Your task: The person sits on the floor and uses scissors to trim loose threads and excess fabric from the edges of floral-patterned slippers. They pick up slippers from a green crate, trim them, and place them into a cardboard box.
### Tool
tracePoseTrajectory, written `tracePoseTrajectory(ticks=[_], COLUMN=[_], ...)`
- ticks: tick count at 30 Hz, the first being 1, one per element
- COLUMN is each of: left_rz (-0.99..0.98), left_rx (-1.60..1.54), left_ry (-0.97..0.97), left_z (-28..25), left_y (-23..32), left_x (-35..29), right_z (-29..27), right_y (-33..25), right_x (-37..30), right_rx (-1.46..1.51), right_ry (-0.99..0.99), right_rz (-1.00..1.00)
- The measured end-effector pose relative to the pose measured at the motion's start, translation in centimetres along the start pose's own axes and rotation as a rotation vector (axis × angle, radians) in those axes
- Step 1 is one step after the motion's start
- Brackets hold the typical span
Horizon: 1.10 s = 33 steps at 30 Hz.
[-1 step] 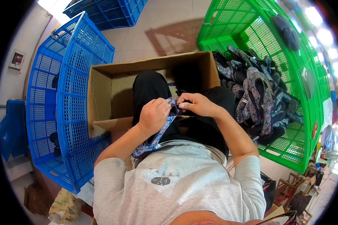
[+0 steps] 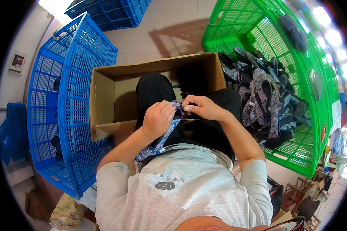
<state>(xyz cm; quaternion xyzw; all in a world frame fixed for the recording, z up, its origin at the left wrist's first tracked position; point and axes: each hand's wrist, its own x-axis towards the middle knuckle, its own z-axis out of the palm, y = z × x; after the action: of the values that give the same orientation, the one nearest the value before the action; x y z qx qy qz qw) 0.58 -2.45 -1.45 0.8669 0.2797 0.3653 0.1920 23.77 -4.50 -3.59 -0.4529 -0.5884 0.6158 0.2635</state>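
Observation:
A floral-patterned fabric piece in blue and pink, with a dark lining, lies over my lap and reaches down to my shirt. Its exact kind I cannot make out. My left hand is closed around its upper end, fingers curled. My right hand pinches the dark edge at that same end between thumb and forefinger. The two hands almost meet above my thighs, and the fingers hide part of the fabric. Behind them stands an open cardboard box, partly covered by my legs in dark trousers.
To the right, a green plastic crate holds a heap of similar floral fabric pieces. A blue mesh crate stands close on the left, with another blue crate farther back. A yellowish bag lies at the lower left.

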Motion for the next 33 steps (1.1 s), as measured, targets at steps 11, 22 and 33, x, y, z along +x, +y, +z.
tracePoseTrajectory(ticks=[11,22,33], left_rz=[-0.205,-0.204,-0.435], left_rx=[-0.042,-0.114,-0.385], left_ry=[-0.134,-0.329,-0.417], left_z=[-0.4,0.2,0.3], left_y=[0.1,-0.9,-1.7], left_x=[1.3,2.4,1.6], right_z=[2.8,5.5,4.0], right_y=[6.2,3.6,0.2], right_x=[-2.5,-2.2,-0.6], right_rx=[0.43,0.793,0.912], right_ry=[0.653,0.583,0.512], right_rz=[0.244,0.285,0.121])
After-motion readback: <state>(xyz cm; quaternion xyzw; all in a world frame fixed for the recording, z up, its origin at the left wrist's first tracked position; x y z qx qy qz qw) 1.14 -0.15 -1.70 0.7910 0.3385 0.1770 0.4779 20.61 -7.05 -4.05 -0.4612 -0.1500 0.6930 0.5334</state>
